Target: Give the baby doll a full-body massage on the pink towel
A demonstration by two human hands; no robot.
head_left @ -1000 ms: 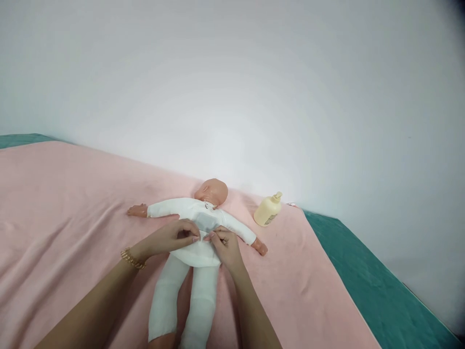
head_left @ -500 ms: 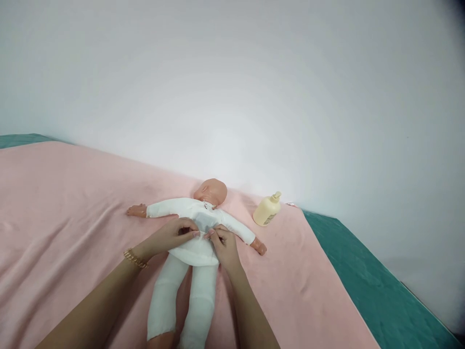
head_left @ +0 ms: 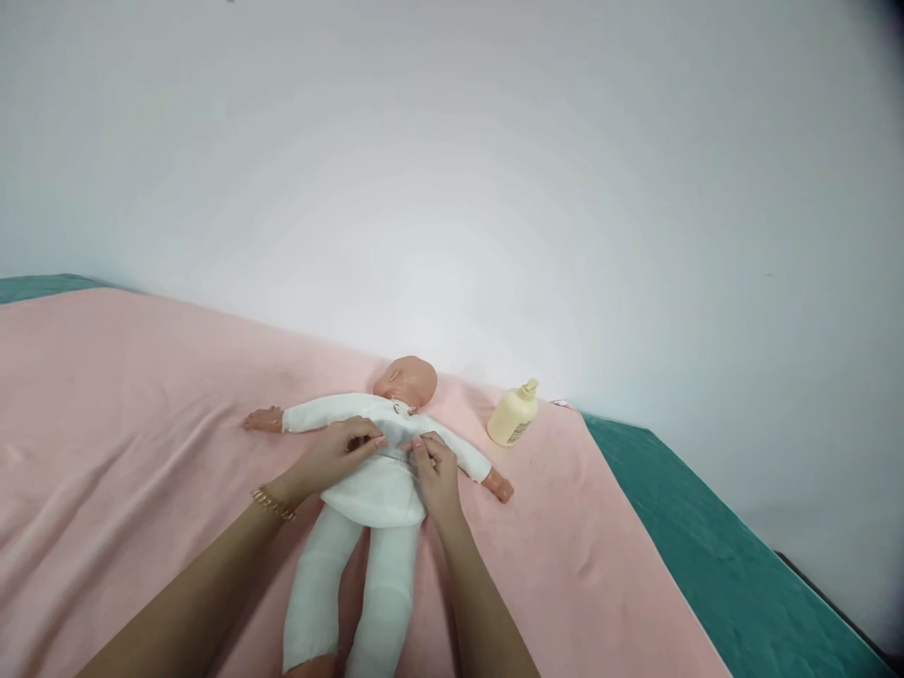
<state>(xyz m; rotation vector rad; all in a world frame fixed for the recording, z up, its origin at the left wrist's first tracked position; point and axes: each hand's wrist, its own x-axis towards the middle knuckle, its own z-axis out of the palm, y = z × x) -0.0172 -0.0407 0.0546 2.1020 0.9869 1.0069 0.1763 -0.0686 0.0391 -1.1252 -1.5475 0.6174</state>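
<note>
A doll (head_left: 378, 494) with a white cloth body lies on a pink cloth, its arms spread and its bare plastic head (head_left: 408, 380) toward the wall. On its torso is a grey patch (head_left: 396, 431), partly covered by my fingers. My left hand (head_left: 349, 446) pinches, thumb against index finger, at the left of this patch. From the right, my right hand (head_left: 434, 466) is closed in a similar pinch, close to the left fingertips. Both appear to grip the doll's cloth around the patch; the exact fold between the fingertips is hard to see.
A pale yellow pump bottle (head_left: 512, 415) stands to the right of the doll's head. The pink cloth (head_left: 565, 546) has wrinkles on the left and lies over a green surface (head_left: 720, 527). A white wall (head_left: 452, 188) rises behind.
Both hands have shifted slightly up the doll's torso, from below the grey patch onto its lower part. The camera view has moved a little.
</note>
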